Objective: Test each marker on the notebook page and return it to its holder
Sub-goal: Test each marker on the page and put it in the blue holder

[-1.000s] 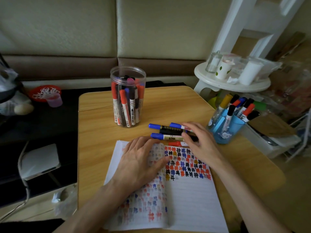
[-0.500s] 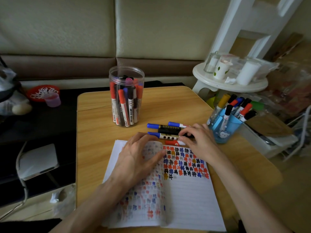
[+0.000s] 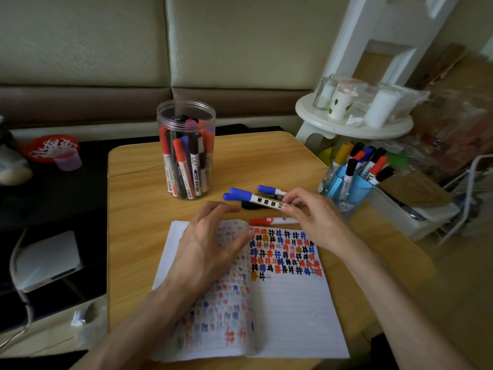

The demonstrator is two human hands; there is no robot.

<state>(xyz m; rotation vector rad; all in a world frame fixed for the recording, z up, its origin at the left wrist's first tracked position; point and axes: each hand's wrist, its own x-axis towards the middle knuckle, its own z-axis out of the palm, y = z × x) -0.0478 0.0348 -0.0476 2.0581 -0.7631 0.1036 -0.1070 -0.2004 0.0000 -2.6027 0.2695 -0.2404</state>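
An open notebook (image 3: 290, 311) lies on the wooden table (image 3: 138, 198), its right page filled with coloured hash marks. My left hand (image 3: 210, 247) rests on the left page with fingers spread and slightly raised. My right hand (image 3: 309, 212) pinches a blue-capped marker (image 3: 253, 198) by its barrel, lifted just above the table. Beside it lie another blue-capped marker (image 3: 269, 190), a black marker (image 3: 252, 205) and a red-capped marker (image 3: 269, 221). A clear jar (image 3: 186, 150) of markers stands at the back. A blue holder (image 3: 349, 190) with several markers stands at the right edge.
A white round stool (image 3: 352, 124) with cups stands behind the holder. A white bin (image 3: 410, 212) sits right of the table. A red bowl (image 3: 49, 146) and a purple cup (image 3: 68, 158) rest on the dark surface to the left.
My right hand has taken one blue-capped marker from the loose group and lifted it. My left hand's fingers have risen off the page.
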